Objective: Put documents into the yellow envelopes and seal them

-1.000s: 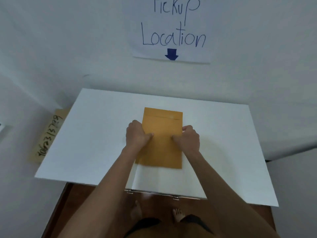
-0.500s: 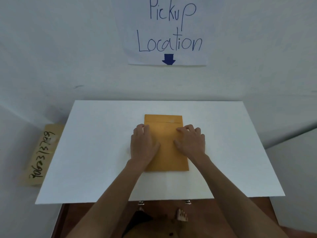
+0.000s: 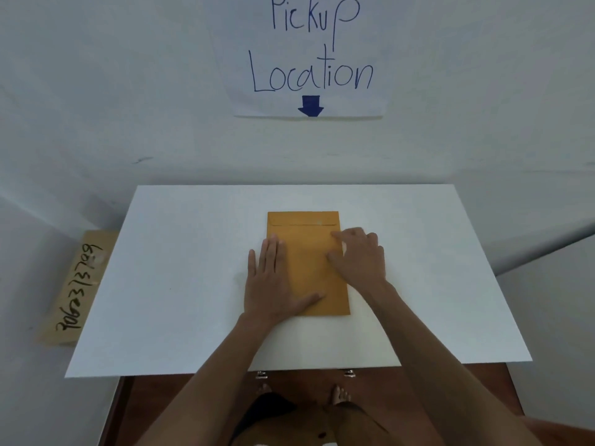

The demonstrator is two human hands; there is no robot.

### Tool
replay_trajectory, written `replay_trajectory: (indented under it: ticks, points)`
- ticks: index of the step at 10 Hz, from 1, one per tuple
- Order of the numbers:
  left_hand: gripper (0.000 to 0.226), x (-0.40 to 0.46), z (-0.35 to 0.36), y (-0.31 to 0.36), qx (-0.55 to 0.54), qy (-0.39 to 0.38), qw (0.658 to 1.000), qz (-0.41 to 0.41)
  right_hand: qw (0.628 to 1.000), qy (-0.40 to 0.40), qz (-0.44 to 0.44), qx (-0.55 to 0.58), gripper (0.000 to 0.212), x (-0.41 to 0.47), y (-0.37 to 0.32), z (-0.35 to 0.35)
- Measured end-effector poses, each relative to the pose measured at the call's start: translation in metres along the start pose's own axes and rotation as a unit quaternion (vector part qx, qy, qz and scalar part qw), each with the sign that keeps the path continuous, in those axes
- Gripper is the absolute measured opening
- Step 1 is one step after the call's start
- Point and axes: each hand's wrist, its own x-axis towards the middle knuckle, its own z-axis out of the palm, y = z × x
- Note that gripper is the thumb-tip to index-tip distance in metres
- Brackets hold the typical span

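Envelope is lying flat in the middle of the frame on a big white board, long side running away from the camera, flap end at the far side and looking folded down already. Nearest the camera you get bare forearms coming up from the bottom edge, plus feet on a reddish-brown floor and two little metal clips peeking out under the board's near edge. Left hand is spread flat, fingers straight, palm down across the envelope's left edge with the thumb reaching onto the paper, gripping nothing, just pinning it so it can't slide, I'd guess. Right hand sits on the right edge a bit further up, fingers slightly bent and a touch blurry, pressing down rather than holding anything as far as I can tell. My read is they're flattening it or rubbing the seal shut, so this one's nearly done. Can't see any documents, so whether something's inside is anyone's guess. Past the board at the left of the frame there's a brown cardboard strip with numbers scrawled on it. Further back, plain white wall with a paper sign at top centre reading "Pickup Location" and a blue arrow pointing down.
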Motion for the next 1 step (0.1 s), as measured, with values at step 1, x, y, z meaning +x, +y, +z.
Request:
replay_trajectory:
  ticks: [1]
  points:
    - [0.136, 0.0009, 0.0027, -0.0011, -0.015, 0.004, 1.0, -0.002, 0.953, 0.197, -0.044, 0.227, 0.037, -0.0061, -0.0127, -0.0626]
